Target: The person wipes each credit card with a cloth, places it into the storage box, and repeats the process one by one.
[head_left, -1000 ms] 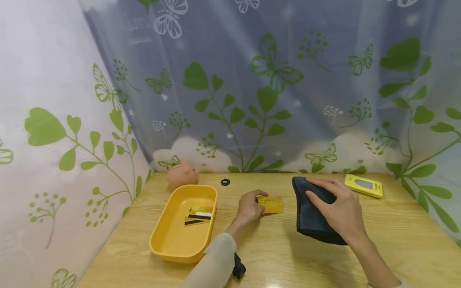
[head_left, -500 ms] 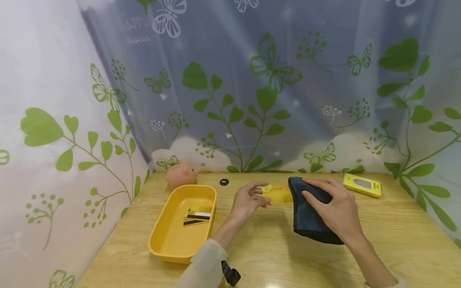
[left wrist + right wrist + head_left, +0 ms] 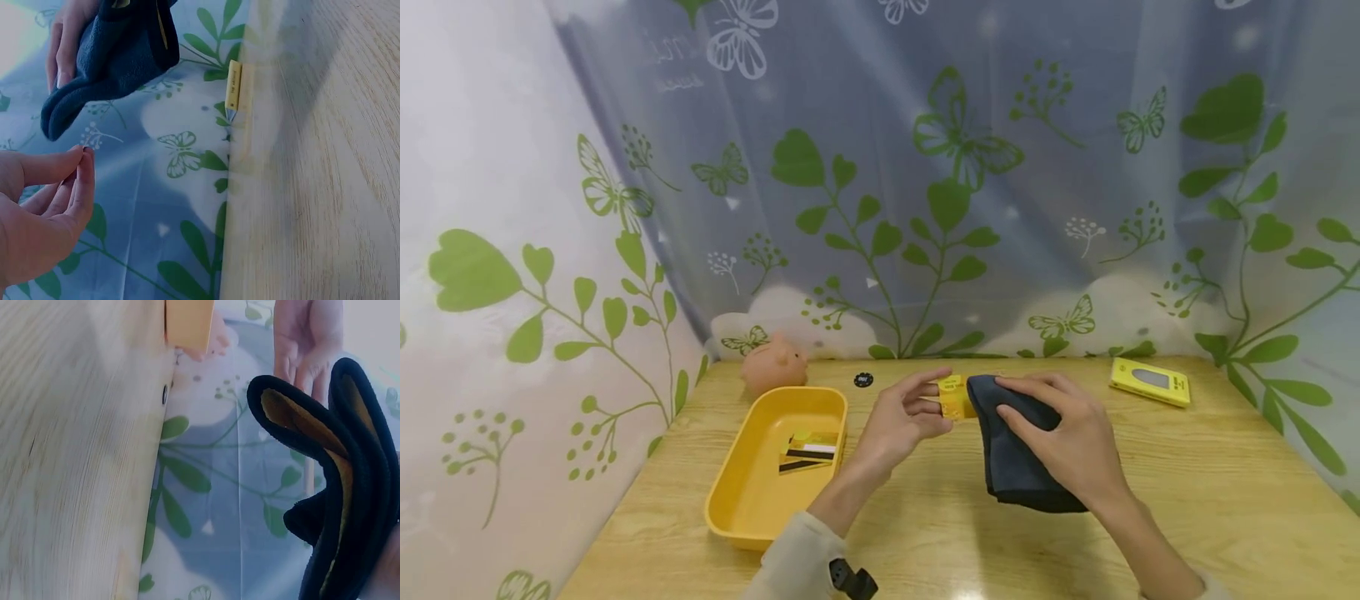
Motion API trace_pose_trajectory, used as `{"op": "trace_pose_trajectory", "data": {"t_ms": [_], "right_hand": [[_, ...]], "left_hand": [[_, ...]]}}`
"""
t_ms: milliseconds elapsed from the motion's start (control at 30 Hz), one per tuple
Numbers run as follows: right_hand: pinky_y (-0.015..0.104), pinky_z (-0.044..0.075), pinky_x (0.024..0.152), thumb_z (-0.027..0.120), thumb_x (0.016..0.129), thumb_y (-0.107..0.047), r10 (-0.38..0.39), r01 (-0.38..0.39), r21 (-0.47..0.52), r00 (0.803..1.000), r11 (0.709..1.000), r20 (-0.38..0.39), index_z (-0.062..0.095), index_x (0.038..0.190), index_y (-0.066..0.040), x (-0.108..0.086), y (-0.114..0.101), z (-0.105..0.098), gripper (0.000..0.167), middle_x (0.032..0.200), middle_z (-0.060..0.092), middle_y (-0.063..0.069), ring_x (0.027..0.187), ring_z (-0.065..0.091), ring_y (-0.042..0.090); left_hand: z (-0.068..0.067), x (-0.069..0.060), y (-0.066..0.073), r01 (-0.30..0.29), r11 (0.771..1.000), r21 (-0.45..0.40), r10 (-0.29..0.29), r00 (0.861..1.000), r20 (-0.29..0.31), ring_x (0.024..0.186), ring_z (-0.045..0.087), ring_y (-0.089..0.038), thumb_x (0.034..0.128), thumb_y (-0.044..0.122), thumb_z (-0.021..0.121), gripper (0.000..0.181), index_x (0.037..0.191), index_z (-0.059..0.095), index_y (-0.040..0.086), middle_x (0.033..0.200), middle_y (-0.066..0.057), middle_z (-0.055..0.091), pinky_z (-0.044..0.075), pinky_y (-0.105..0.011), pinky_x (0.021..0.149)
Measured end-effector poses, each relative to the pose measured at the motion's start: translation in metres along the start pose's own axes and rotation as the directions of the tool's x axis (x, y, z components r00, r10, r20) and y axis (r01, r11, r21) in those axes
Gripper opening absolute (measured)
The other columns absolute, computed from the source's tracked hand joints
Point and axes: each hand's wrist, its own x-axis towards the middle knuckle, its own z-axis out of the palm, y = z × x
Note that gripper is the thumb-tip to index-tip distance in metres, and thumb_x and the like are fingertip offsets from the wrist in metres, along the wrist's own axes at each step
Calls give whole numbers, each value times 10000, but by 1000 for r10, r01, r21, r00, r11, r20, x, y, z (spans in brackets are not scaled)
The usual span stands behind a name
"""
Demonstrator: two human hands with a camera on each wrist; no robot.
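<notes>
A yellow card (image 3: 953, 398) is pinched by my left hand (image 3: 895, 425), thumb against fingers. Its right part is covered by a folded dark blue cloth pouch (image 3: 1018, 458); I cannot tell whether the card is inside or behind it. My right hand (image 3: 1067, 437) grips the pouch from above, off the table. In the right wrist view the pouch (image 3: 350, 456) shows dark layers with tan lining, and the left hand (image 3: 309, 331) is beyond it. The left wrist view has the left hand's (image 3: 47, 219) fingertips just below the pouch (image 3: 119, 62); the card is barely visible there.
A yellow tray (image 3: 718, 508) stands at the left with several striped cards (image 3: 808, 450) inside. Behind it sits a pink piggy bank (image 3: 773, 367). A black round chip (image 3: 863, 380) and a yellow box (image 3: 1150, 382) lie toward the table's (image 3: 925, 533) back edge.
My left hand has lifted the card from the table and brought it to the pouch's left edge, where less of it shows now. The right hand and pouch have shifted slightly left.
</notes>
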Motion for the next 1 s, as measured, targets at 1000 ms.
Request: {"op": "trace_pose_trajectory", "data": {"t_ms": [1000], "right_hand": [[203, 449, 491, 892, 829, -146, -7, 9, -82, 1000, 997, 21, 799, 1192, -237, -17, -13, 25, 385, 1077, 692, -15, 762, 655, 129]], "left_hand": [[-11, -21, -10, 37, 992, -120, -32, 999, 40, 1045, 637, -249, 884, -51, 759, 586, 1405, 668, 201, 1285, -125, 599, 603, -365, 900]]}}
